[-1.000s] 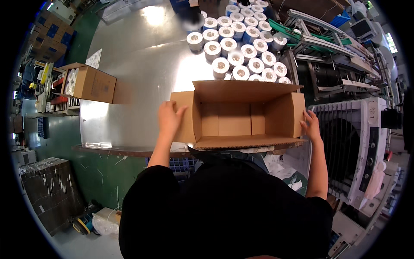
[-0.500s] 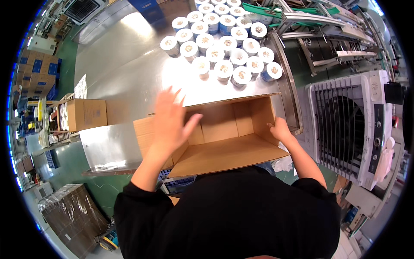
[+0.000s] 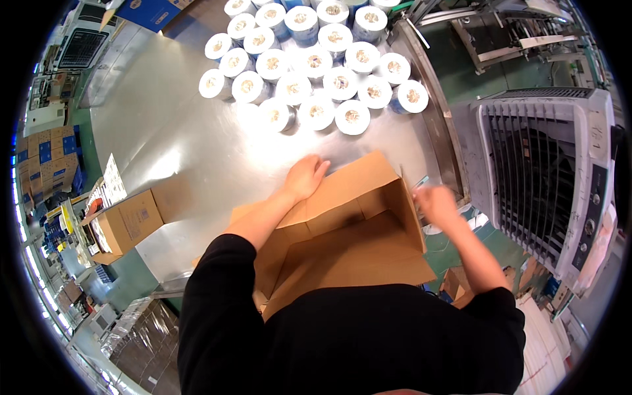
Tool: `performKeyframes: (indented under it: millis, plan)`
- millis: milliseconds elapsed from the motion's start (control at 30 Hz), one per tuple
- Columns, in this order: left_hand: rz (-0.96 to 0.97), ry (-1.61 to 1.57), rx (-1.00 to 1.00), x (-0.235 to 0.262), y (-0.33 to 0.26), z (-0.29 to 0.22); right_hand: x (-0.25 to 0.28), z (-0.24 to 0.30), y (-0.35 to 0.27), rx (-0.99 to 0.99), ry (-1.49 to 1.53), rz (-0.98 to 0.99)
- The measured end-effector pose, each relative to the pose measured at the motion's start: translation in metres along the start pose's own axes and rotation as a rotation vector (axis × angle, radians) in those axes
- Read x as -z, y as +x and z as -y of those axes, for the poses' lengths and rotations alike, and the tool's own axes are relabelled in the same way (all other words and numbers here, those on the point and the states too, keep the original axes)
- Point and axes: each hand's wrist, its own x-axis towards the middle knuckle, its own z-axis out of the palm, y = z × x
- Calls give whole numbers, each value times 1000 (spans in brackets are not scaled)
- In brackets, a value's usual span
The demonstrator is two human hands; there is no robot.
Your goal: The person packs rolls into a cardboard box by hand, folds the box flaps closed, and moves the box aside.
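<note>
- Our left hand lies at the far edge of the box, grip unclear
- Our right hand curls by a teal stick, whether clamped we cannot tell

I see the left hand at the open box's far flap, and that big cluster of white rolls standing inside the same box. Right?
Not quite: the cluster of white rolls stands on the metal table, beyond the open box, as the head view shows. The left hand is at the far flap.

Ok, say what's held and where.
Right hand: seemingly a slim teal object, by its lower end. Left hand: on the carton's far flap; grip unclear.
</note>
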Motion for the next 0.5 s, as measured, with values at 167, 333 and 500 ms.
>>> performKeyframes:
  millis: [167, 333, 500]
  plan:
    - [-576, 319, -218, 22, 87, 13, 5, 15, 143, 49, -49, -301]
    - [-537, 630, -266, 46, 136, 23, -48, 39, 226, -77, -173, -25]
    - [-332, 797, -170, 59, 160, 16, -74, 22, 249, -3, 48, -230]
